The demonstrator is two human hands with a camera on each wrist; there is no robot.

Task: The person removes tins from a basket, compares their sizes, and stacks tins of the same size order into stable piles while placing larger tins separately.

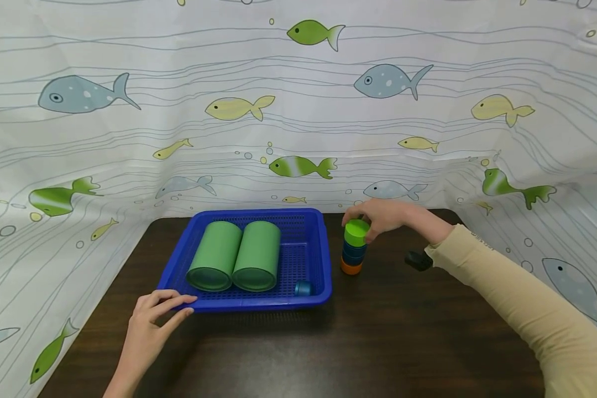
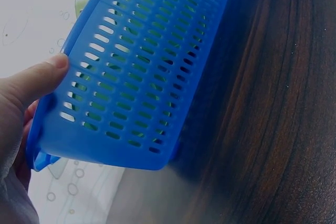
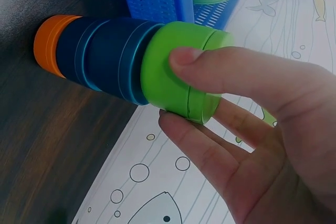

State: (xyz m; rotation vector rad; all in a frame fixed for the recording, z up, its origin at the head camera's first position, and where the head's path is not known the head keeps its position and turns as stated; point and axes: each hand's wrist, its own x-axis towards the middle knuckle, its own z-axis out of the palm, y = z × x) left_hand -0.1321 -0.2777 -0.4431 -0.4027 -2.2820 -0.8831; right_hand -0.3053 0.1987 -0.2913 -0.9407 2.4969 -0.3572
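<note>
The green lid is found on top of a small stack of lids, which stands on the dark table just beside the right wall of the blue basket. Under it two dark blue lids and one orange lid at the bottom are seen. The green lid is pinched by the right hand, with the thumb on one side and the other fingers curled on the opposite side. The near left corner of the basket is held by the left hand, thumb on the outer wall. Inside the basket two green cans are laid side by side, touching, and a small blue lid is lying near the front right corner.
</note>
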